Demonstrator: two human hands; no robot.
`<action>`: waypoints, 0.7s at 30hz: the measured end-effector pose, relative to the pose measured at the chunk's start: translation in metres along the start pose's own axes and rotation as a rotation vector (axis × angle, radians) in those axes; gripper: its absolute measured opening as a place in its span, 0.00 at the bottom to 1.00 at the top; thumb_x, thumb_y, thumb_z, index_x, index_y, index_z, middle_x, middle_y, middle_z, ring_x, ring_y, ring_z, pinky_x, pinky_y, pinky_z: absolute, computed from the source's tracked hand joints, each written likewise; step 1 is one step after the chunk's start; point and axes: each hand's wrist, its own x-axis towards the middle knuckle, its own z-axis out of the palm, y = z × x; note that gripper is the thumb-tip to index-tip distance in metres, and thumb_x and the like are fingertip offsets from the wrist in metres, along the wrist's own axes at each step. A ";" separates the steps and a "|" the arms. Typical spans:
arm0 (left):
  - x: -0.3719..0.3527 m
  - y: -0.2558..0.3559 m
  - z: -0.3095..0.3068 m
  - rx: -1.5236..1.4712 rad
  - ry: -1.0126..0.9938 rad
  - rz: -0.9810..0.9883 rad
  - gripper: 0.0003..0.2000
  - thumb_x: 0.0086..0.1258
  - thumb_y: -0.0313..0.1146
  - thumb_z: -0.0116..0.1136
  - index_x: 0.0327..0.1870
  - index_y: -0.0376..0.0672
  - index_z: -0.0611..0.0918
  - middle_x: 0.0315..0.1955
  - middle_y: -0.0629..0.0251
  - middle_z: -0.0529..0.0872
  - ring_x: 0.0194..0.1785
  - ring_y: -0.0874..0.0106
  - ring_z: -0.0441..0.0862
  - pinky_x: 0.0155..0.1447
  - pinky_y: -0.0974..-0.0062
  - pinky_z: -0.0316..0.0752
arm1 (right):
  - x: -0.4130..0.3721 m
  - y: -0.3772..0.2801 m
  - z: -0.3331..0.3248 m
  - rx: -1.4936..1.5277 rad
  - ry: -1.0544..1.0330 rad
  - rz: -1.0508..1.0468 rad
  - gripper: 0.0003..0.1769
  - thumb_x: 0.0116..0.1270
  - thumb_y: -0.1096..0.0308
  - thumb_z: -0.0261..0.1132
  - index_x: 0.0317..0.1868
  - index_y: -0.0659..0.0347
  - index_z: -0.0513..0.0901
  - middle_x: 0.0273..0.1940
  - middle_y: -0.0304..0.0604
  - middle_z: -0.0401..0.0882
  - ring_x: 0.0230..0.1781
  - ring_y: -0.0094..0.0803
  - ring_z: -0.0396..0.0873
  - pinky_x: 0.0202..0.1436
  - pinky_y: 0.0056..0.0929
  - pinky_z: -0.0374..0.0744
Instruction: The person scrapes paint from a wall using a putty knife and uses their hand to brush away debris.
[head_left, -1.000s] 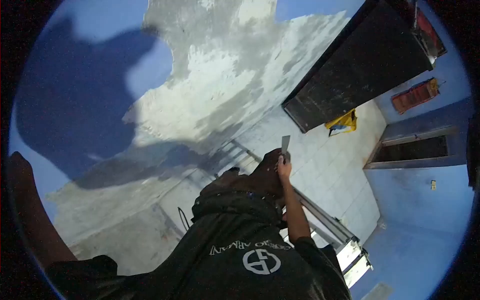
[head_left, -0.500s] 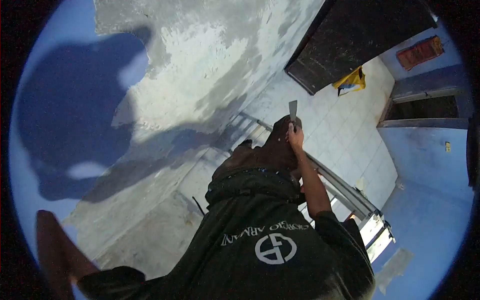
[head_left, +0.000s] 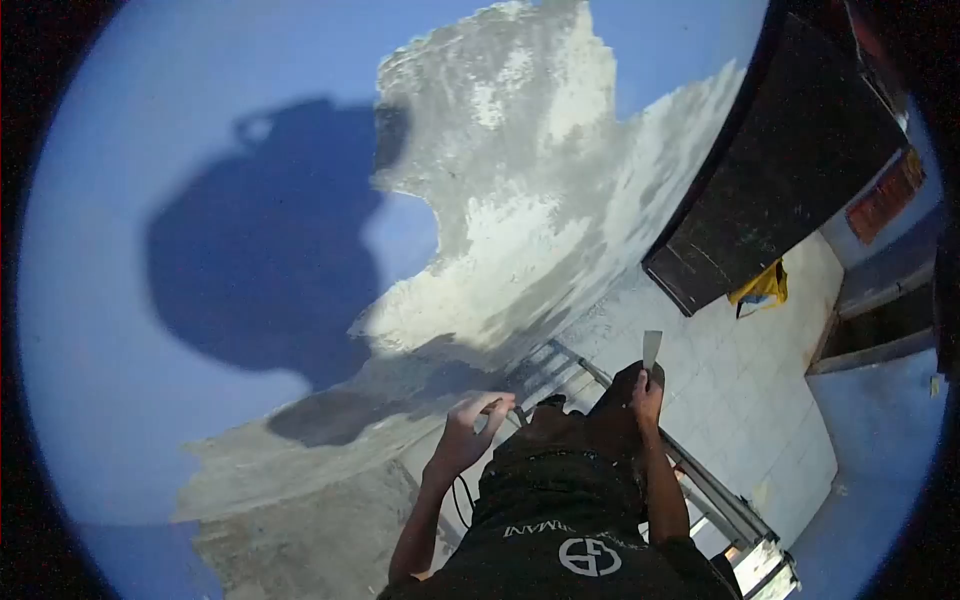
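In my right hand (head_left: 648, 402) is a putty knife (head_left: 652, 348), held by its handle with the flat metal blade pointing away from me. That hand is beside my leg, over the ladder. My left hand (head_left: 468, 432) is raised in front of the wall, left of my leg. Its fingers are bent and pressed together near a small dark piece that I cannot make out. A thin black cord (head_left: 458, 500) loops below this hand. The wall (head_left: 510, 225) has a large rough grey and white patch bordered by blue paint (head_left: 90, 300).
A metal ladder (head_left: 715, 500) is under me, with its rails slanting down to the right. A dark panel (head_left: 780, 165) leans at the upper right. A yellow bag (head_left: 762, 290) lies by its foot on the tiled floor (head_left: 740, 400). My shadow falls on the wall.
My left hand has come up from the lower left edge to the middle, before the wall. The view has swung left, showing more wall. The putty knife stays in my right hand.
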 end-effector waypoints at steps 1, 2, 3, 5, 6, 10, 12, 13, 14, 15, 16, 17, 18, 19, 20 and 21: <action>0.004 -0.004 0.004 -0.032 0.023 -0.063 0.10 0.73 0.32 0.53 0.47 0.38 0.82 0.38 0.55 0.86 0.43 0.64 0.84 0.49 0.71 0.76 | -0.009 -0.023 0.005 -0.022 -0.088 0.134 0.20 0.75 0.57 0.53 0.36 0.67 0.79 0.20 0.39 0.74 0.22 0.33 0.73 0.30 0.35 0.74; 0.012 -0.010 0.006 -0.037 0.032 -0.071 0.10 0.73 0.32 0.53 0.47 0.38 0.82 0.38 0.55 0.86 0.43 0.64 0.84 0.49 0.71 0.76 | -0.016 -0.050 0.018 0.038 -0.156 0.114 0.22 0.76 0.54 0.53 0.32 0.64 0.76 0.18 0.36 0.69 0.17 0.27 0.69 0.23 0.29 0.70; 0.025 -0.016 0.006 -0.004 0.106 -0.067 0.11 0.74 0.34 0.52 0.48 0.38 0.82 0.38 0.56 0.86 0.42 0.67 0.84 0.48 0.73 0.75 | -0.025 -0.102 0.033 0.101 -0.218 0.095 0.24 0.76 0.51 0.52 0.28 0.62 0.73 0.15 0.32 0.64 0.12 0.20 0.65 0.16 0.23 0.65; 0.059 -0.026 0.008 0.031 0.179 -0.053 0.13 0.75 0.37 0.50 0.50 0.38 0.81 0.38 0.56 0.86 0.40 0.69 0.84 0.46 0.76 0.75 | -0.049 -0.186 0.060 0.353 -0.432 -0.020 0.22 0.77 0.53 0.52 0.28 0.61 0.73 0.15 0.33 0.65 0.12 0.20 0.64 0.15 0.22 0.63; 0.079 -0.030 0.011 -0.057 0.253 0.002 0.15 0.76 0.40 0.49 0.51 0.38 0.81 0.35 0.59 0.85 0.36 0.73 0.82 0.43 0.78 0.74 | -0.064 -0.244 0.062 0.405 -0.577 0.006 0.22 0.77 0.54 0.51 0.29 0.61 0.74 0.16 0.32 0.65 0.13 0.19 0.64 0.16 0.22 0.63; 0.118 0.000 0.004 -0.286 0.369 0.092 0.21 0.79 0.47 0.43 0.56 0.38 0.77 0.22 0.73 0.68 0.23 0.81 0.66 0.27 0.80 0.63 | -0.105 -0.308 0.110 0.451 -0.769 -0.127 0.21 0.78 0.55 0.50 0.30 0.61 0.74 0.16 0.32 0.64 0.14 0.18 0.63 0.17 0.22 0.62; 0.115 0.015 0.000 -0.400 0.414 0.022 0.21 0.78 0.48 0.43 0.51 0.36 0.78 0.26 0.70 0.73 0.26 0.82 0.70 0.28 0.79 0.66 | -0.115 -0.316 0.123 0.588 -0.825 -0.104 0.20 0.78 0.56 0.49 0.30 0.60 0.72 0.16 0.32 0.64 0.14 0.18 0.62 0.17 0.22 0.61; 0.111 0.017 0.000 -0.511 0.457 -0.061 0.22 0.78 0.48 0.43 0.47 0.34 0.78 0.29 0.68 0.77 0.29 0.82 0.73 0.30 0.79 0.70 | -0.119 -0.315 0.126 0.593 -0.817 -0.097 0.20 0.78 0.56 0.49 0.30 0.60 0.72 0.16 0.32 0.64 0.14 0.18 0.62 0.17 0.22 0.61; 0.111 0.000 0.001 -0.469 0.501 -0.041 0.22 0.78 0.48 0.42 0.44 0.34 0.78 0.30 0.67 0.78 0.30 0.81 0.73 0.28 0.80 0.70 | -0.121 -0.313 0.129 0.603 -0.836 -0.077 0.21 0.78 0.56 0.48 0.29 0.60 0.71 0.16 0.32 0.64 0.14 0.18 0.62 0.17 0.22 0.61; 0.110 -0.006 0.003 -0.462 0.494 -0.045 0.22 0.78 0.48 0.42 0.44 0.34 0.78 0.30 0.67 0.78 0.30 0.81 0.73 0.28 0.80 0.70 | -0.124 -0.312 0.133 0.613 -0.856 -0.056 0.21 0.79 0.57 0.48 0.29 0.60 0.71 0.16 0.32 0.64 0.14 0.18 0.61 0.17 0.22 0.60; 0.110 -0.011 0.005 -0.485 0.547 -0.039 0.23 0.78 0.48 0.42 0.44 0.33 0.78 0.30 0.67 0.78 0.29 0.80 0.74 0.28 0.79 0.70 | -0.126 -0.311 0.136 0.621 -0.853 -0.052 0.21 0.79 0.57 0.48 0.29 0.60 0.71 0.16 0.32 0.64 0.14 0.18 0.61 0.17 0.22 0.60; 0.112 -0.015 0.005 -0.506 0.600 -0.031 0.23 0.78 0.48 0.41 0.44 0.33 0.79 0.31 0.66 0.79 0.29 0.79 0.74 0.28 0.78 0.69 | -0.128 -0.311 0.140 0.647 -0.834 -0.031 0.22 0.79 0.57 0.48 0.28 0.61 0.70 0.17 0.33 0.65 0.16 0.19 0.63 0.19 0.23 0.62; 0.114 -0.015 -0.001 -0.274 0.610 0.030 0.24 0.79 0.48 0.39 0.43 0.32 0.80 0.29 0.65 0.80 0.29 0.77 0.74 0.29 0.76 0.68 | -0.130 -0.312 0.145 0.673 -0.815 -0.010 0.22 0.79 0.57 0.48 0.27 0.62 0.70 0.18 0.33 0.66 0.17 0.19 0.64 0.20 0.25 0.64; 0.118 -0.004 -0.010 -0.263 0.602 0.029 0.24 0.79 0.48 0.39 0.43 0.32 0.80 0.29 0.65 0.80 0.29 0.77 0.74 0.29 0.76 0.68 | -0.132 -0.318 0.148 0.701 -0.795 0.014 0.23 0.79 0.57 0.48 0.26 0.62 0.70 0.19 0.34 0.67 0.19 0.20 0.65 0.22 0.26 0.66; 0.122 0.009 -0.019 -0.206 0.532 0.073 0.26 0.78 0.51 0.39 0.42 0.33 0.81 0.29 0.66 0.80 0.29 0.78 0.73 0.31 0.77 0.67 | -0.133 -0.324 0.149 0.712 -0.792 0.024 0.23 0.79 0.57 0.48 0.26 0.62 0.70 0.19 0.34 0.67 0.19 0.20 0.65 0.22 0.26 0.66; 0.124 0.021 -0.026 -0.151 0.463 0.114 0.27 0.78 0.54 0.38 0.41 0.35 0.81 0.29 0.67 0.80 0.30 0.80 0.72 0.32 0.79 0.67 | -0.131 -0.343 0.142 0.748 -0.812 0.032 0.23 0.79 0.57 0.47 0.26 0.63 0.70 0.19 0.35 0.69 0.19 0.21 0.67 0.22 0.27 0.67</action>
